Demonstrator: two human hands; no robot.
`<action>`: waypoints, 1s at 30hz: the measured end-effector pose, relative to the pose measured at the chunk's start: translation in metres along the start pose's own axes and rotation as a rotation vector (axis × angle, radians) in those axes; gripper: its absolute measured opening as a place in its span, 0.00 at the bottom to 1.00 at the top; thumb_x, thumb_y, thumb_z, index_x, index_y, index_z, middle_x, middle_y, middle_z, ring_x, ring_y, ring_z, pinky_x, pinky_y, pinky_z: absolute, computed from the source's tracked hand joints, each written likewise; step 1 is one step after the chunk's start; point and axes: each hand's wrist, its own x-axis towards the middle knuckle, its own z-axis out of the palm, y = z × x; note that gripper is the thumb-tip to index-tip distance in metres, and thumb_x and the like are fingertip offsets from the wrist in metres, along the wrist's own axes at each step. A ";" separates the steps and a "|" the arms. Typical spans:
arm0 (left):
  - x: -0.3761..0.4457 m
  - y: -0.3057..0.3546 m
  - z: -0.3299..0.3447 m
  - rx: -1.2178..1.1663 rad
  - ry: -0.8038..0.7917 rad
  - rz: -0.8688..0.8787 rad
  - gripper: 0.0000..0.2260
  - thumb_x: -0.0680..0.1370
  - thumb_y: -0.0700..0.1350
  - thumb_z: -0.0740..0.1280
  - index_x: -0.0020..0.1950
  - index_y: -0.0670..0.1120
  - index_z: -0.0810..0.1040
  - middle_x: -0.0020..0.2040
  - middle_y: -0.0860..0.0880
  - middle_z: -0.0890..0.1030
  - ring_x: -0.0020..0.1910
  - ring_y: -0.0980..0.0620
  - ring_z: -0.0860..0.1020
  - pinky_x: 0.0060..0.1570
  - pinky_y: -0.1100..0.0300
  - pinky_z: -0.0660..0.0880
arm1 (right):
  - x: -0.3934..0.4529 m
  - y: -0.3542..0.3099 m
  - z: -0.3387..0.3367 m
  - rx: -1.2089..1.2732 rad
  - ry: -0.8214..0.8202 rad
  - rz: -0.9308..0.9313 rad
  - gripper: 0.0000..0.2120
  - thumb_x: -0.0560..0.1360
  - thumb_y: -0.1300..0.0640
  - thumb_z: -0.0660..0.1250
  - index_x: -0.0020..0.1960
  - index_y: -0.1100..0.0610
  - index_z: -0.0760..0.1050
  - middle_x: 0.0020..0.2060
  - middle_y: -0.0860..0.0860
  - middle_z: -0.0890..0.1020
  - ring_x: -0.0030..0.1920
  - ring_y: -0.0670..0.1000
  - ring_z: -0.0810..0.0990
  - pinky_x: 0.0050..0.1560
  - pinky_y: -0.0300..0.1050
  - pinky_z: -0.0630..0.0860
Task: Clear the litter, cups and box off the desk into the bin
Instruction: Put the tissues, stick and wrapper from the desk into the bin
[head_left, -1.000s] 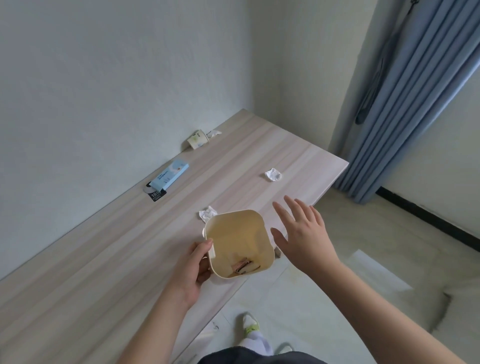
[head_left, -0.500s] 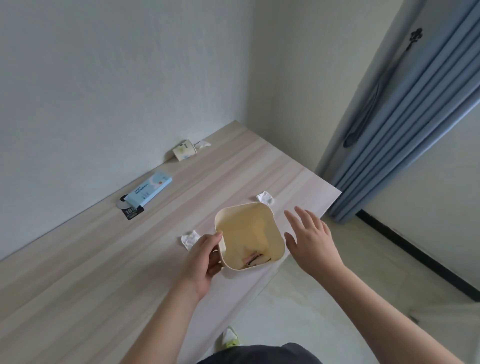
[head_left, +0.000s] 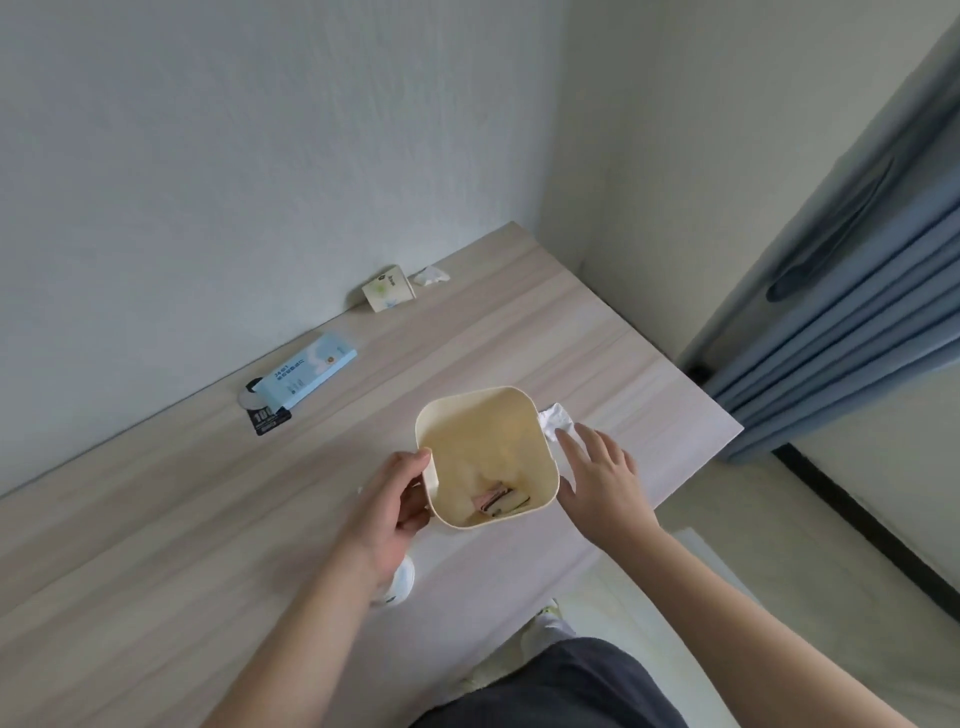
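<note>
I hold the cream bin (head_left: 485, 457) over the worktop (head_left: 156, 519) with my left hand (head_left: 387, 512), thumb hooked on its near-left rim and fingers curled round the outer wall. Inside the bin, at the bottom near corner, lies some pink and dark litter (head_left: 496, 501). My right hand (head_left: 597, 483) is on the bin's right side, fingers straight and loosely spread, gripping nothing; its fingertips reach a crumpled white tissue (head_left: 555, 420) that lies on the worktop just beside the bin's far-right corner. I cannot tell whether the fingertips press the tissue or only hover at it. Well apart from both hands, along the wall: a light blue box (head_left: 309, 370) lying flat, with a white round thing and a black card (head_left: 267, 415) partly under its near end. Further along the wall, a paper cup (head_left: 389, 289) lies tipped on its side, and a second crumpled tissue (head_left: 430, 275) sits just beside it toward the corner. A white cup-like thing (head_left: 400, 584) shows beneath my left wrist, mostly hidden by the arm. Blue curtains (head_left: 857, 312) hang at right.
</note>
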 end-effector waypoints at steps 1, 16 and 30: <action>0.001 0.002 0.003 0.006 0.006 0.014 0.09 0.70 0.51 0.71 0.42 0.49 0.74 0.39 0.47 0.74 0.37 0.51 0.74 0.43 0.56 0.71 | 0.012 0.005 0.001 0.005 -0.011 -0.018 0.27 0.76 0.49 0.60 0.74 0.52 0.60 0.73 0.53 0.64 0.72 0.55 0.60 0.69 0.53 0.59; -0.003 0.008 0.021 -0.155 0.289 0.079 0.10 0.78 0.43 0.63 0.36 0.48 0.71 0.25 0.53 0.64 0.23 0.56 0.62 0.32 0.59 0.58 | 0.105 0.044 0.044 -0.246 -0.319 -0.180 0.29 0.76 0.56 0.60 0.74 0.50 0.54 0.71 0.54 0.60 0.65 0.56 0.65 0.60 0.49 0.67; -0.030 0.016 -0.024 -0.396 0.345 0.250 0.12 0.79 0.44 0.60 0.35 0.48 0.66 0.23 0.54 0.63 0.20 0.58 0.59 0.24 0.63 0.53 | 0.121 0.023 0.053 -0.001 -0.301 -0.233 0.12 0.77 0.65 0.57 0.58 0.57 0.73 0.55 0.55 0.73 0.55 0.58 0.73 0.48 0.50 0.73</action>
